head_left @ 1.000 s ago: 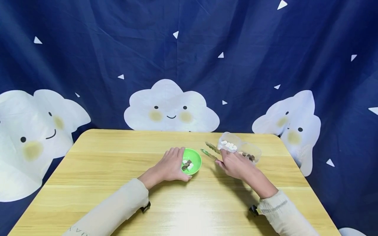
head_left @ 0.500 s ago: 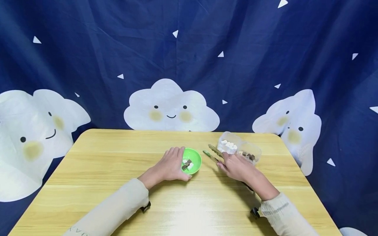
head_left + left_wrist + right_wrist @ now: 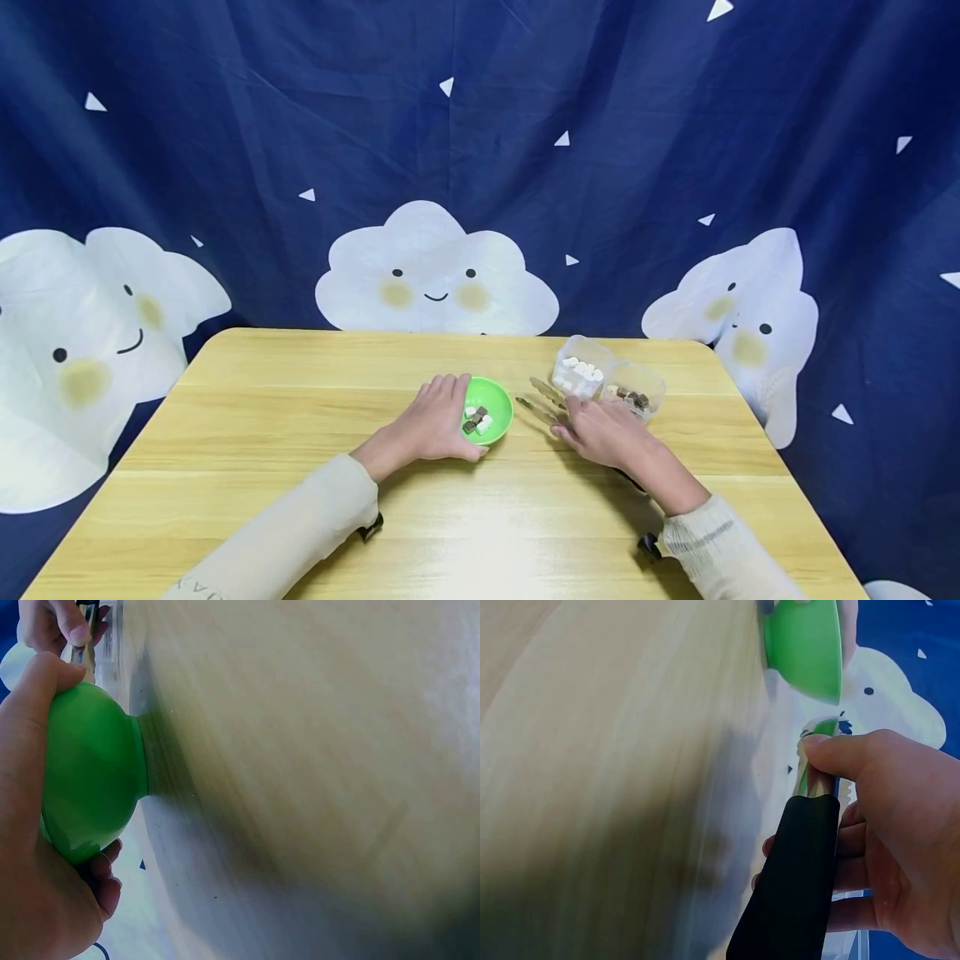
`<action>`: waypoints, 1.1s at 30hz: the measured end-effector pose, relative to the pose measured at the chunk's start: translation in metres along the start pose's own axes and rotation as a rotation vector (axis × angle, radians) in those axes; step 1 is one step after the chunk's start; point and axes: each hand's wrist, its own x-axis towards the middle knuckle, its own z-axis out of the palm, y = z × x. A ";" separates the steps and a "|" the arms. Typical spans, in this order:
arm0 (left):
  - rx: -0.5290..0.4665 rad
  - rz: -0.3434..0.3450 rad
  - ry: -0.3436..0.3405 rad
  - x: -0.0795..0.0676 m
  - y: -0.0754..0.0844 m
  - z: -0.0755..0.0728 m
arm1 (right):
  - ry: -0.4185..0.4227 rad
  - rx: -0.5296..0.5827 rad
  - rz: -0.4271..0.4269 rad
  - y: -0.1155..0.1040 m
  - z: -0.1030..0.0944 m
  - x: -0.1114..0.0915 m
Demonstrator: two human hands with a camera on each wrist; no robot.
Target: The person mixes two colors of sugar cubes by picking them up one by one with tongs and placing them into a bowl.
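Observation:
My left hand [image 3: 431, 421] grips the side of a small green bowl [image 3: 492, 396], thumb near me and fingers on the far side. Several white and brown cube-like pieces [image 3: 477, 419] lie inside it. In the left wrist view the bowl [image 3: 94, 765] stands on its foot on the table. Just right of it, my right hand [image 3: 606, 432] holds metal tongs [image 3: 547, 390], their two arms spread apart and pointing toward the bowl. I see nothing between the tips. The right wrist view shows the tongs' black handle [image 3: 791, 877] under my thumb and fingers.
Beyond my right hand stands a clear plastic container [image 3: 567, 350] with several white pieces. Beside it is a second clear container [image 3: 654, 382] with brown pieces, partly hidden by the hand. The wooden table [image 3: 300, 367] ends at a dark blue cloud-print curtain [image 3: 480, 125].
My right hand has shifted the tongs slightly right and nearer to me, uncovering more of the white pieces' container. The left hand and bowl stay in place.

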 end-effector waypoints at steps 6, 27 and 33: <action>0.004 -0.003 -0.002 0.000 0.001 -0.001 | -0.013 0.000 0.010 0.001 0.002 0.000; 0.001 -0.002 -0.001 0.000 0.001 -0.001 | 0.000 0.007 0.023 0.002 0.008 0.000; 0.006 -0.005 -0.004 0.000 0.001 -0.001 | 0.035 -0.012 0.030 0.002 0.012 0.000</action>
